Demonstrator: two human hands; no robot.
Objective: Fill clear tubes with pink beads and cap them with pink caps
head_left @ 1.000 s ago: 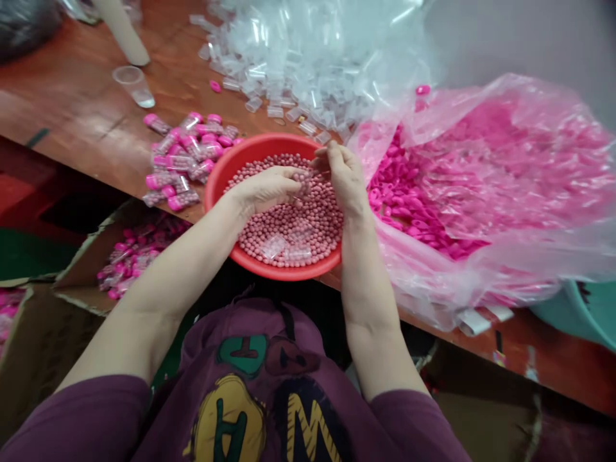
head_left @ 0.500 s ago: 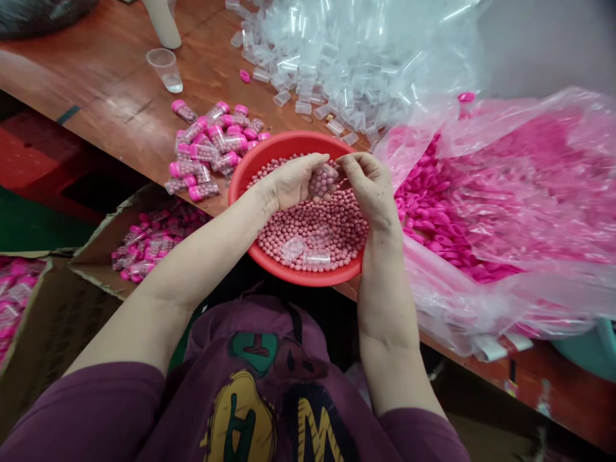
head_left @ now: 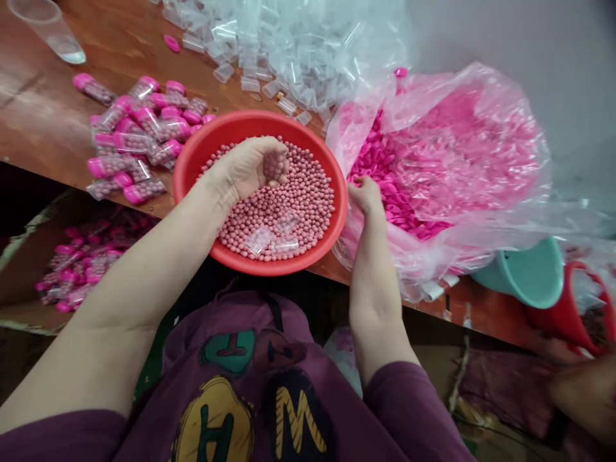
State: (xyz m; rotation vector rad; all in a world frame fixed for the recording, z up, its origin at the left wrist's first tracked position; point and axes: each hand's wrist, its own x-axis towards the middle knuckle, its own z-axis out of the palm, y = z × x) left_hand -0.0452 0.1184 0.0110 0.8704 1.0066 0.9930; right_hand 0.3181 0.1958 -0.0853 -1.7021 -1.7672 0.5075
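Observation:
A red bowl full of small pink beads sits at the table's near edge. My left hand hovers over the bowl, its fingers curled round a clear tube filled with beads. My right hand has reached to the right of the bowl into the mouth of a plastic bag of pink caps; its fingers are bent down among the caps, and what they hold is hidden. Two or three empty clear tubes lie on the beads in the bowl.
Filled pink-capped tubes are heaped left of the bowl, and more lie in a cardboard box below the table. A bag of empty clear tubes lies behind. A plastic cup, a teal tub and a red container stand around.
My right hand has left the tube and moved right into the bag of pink caps. My left hand keeps the filled tube over the bowl. The camera has swung to the right.

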